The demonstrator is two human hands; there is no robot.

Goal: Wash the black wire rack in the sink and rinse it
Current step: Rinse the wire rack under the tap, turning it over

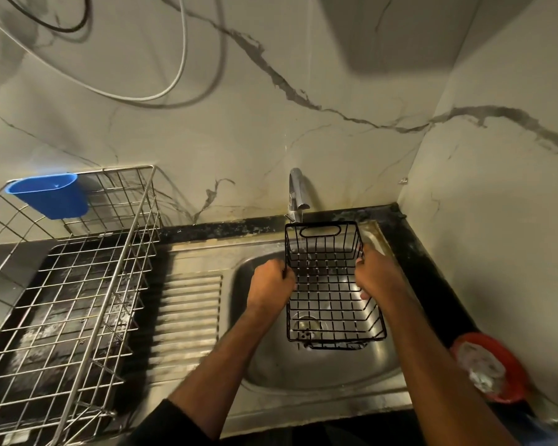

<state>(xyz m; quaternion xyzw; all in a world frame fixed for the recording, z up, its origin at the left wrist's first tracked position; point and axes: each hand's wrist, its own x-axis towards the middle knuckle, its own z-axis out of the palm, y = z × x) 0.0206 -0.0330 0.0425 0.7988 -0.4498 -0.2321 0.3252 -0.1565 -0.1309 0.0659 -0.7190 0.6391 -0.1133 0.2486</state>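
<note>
The black wire rack (331, 304), a basket with a handle slot at its far end, is held over the steel sink (271, 365). My left hand (271, 281) grips its left rim and my right hand (376, 273) grips its right rim. The far end of the rack sits right under the steel tap (297, 197), and a thin stream of water seems to fall into it. The sink drain (306, 328) shows through the rack's wires.
A large steel dish rack (78, 284) stands on the counter at the left, with a blue plastic cup (50, 196) hooked on its back rim. A ribbed drainboard (187, 317) lies beside the sink. A red dish (493, 368) with something pale sits at the right edge.
</note>
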